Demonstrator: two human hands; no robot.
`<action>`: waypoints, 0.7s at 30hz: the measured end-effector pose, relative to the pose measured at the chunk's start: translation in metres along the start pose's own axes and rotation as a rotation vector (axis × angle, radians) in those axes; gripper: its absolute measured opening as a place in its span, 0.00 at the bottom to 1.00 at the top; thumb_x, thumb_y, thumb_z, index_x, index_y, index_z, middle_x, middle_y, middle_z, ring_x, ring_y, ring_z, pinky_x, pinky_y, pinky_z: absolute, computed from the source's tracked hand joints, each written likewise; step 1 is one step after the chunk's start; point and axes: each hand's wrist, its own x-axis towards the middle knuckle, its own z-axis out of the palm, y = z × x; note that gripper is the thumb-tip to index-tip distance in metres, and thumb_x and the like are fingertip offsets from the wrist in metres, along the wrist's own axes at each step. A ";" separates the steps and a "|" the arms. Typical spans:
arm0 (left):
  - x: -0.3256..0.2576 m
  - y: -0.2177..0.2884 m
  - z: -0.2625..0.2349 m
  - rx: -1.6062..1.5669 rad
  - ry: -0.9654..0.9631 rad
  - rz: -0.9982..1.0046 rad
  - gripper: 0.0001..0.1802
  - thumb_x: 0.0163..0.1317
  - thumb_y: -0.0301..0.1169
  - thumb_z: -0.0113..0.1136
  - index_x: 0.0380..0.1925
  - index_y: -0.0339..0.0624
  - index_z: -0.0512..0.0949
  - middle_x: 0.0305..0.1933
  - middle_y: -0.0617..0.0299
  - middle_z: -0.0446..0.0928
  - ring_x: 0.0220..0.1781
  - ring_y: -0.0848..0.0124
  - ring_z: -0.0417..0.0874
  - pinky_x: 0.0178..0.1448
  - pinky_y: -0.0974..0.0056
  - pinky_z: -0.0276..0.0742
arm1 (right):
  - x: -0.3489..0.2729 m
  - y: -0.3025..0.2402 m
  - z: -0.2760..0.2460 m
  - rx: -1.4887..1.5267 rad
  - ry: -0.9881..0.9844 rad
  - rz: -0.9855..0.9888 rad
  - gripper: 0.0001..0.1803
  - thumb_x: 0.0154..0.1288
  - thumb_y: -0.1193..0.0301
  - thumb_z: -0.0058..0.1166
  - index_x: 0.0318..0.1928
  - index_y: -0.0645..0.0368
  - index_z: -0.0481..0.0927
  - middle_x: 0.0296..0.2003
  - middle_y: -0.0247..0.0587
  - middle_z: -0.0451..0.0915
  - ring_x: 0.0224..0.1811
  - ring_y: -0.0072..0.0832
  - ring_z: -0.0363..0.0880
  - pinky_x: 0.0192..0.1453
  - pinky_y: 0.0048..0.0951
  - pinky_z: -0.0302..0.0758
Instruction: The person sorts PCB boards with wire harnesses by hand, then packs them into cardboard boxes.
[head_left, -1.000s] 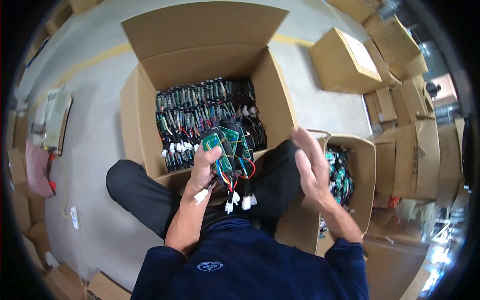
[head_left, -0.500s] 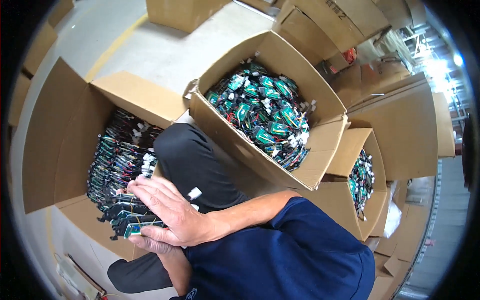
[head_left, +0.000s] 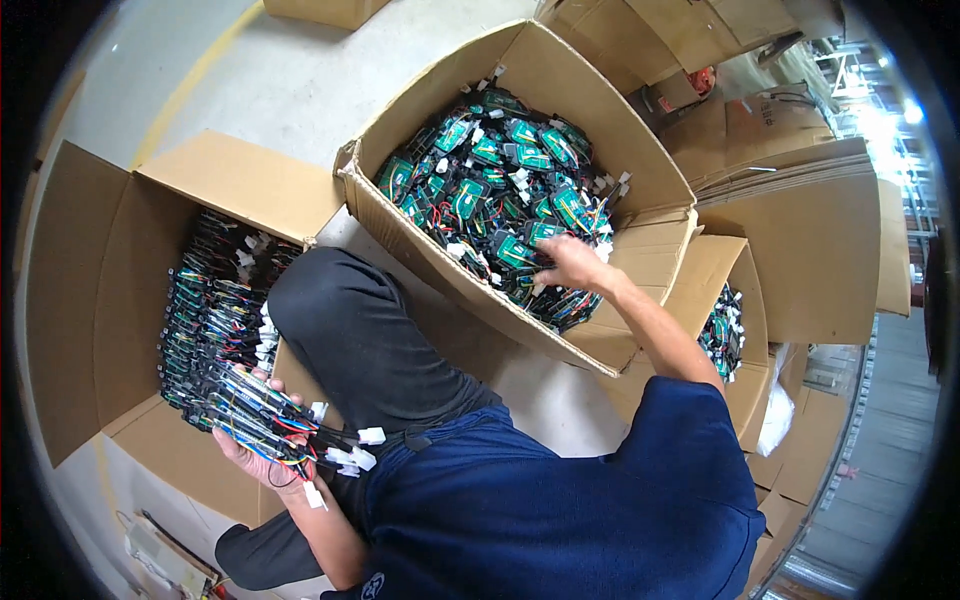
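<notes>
My left hand is wrapped round a stack of wired circuit boards, whose white plugs dangle toward my lap. Just beyond the stack, rows of similar boards stand packed in the left cardboard box. My right hand reaches into the large middle box, thumb and fingers apart, over a jumbled heap of green circuit boards with black backs, coloured wires and white plugs. Its fingertips are close to one board; whether they touch it is unclear.
A smaller box of boards stands at the right. Flattened cardboard and more cartons are stacked behind. My bent knee lies between the left and middle boxes. A yellow line marks the floor.
My right hand has left the stack at the left and moved right into the middle box. The left hand keeps the stack, now turned so its wires and plugs show.
</notes>
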 end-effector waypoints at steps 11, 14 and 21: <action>-0.010 -0.001 -0.019 -0.045 0.034 -0.022 0.43 0.75 0.54 0.54 0.77 0.36 0.54 0.66 0.36 0.71 0.63 0.44 0.80 0.58 0.39 0.86 | -0.032 0.031 -0.011 0.170 0.285 0.131 0.18 0.60 0.63 0.71 0.46 0.59 0.85 0.38 0.45 0.84 0.42 0.38 0.84 0.46 0.41 0.79; -0.007 -0.003 -0.017 -0.061 0.009 -0.020 0.43 0.75 0.54 0.54 0.77 0.36 0.54 0.66 0.36 0.71 0.63 0.43 0.80 0.60 0.38 0.85 | -0.041 0.054 -0.044 0.552 0.564 0.280 0.15 0.67 0.67 0.69 0.48 0.64 0.85 0.36 0.31 0.82 0.38 0.18 0.76 0.42 0.27 0.75; 0.004 -0.023 -0.011 -0.135 0.028 -0.098 0.44 0.72 0.57 0.57 0.75 0.37 0.59 0.66 0.38 0.73 0.64 0.43 0.79 0.59 0.35 0.85 | -0.002 0.117 -0.009 0.359 0.414 0.500 0.31 0.64 0.54 0.69 0.53 0.70 0.79 0.48 0.54 0.85 0.52 0.41 0.84 0.58 0.41 0.78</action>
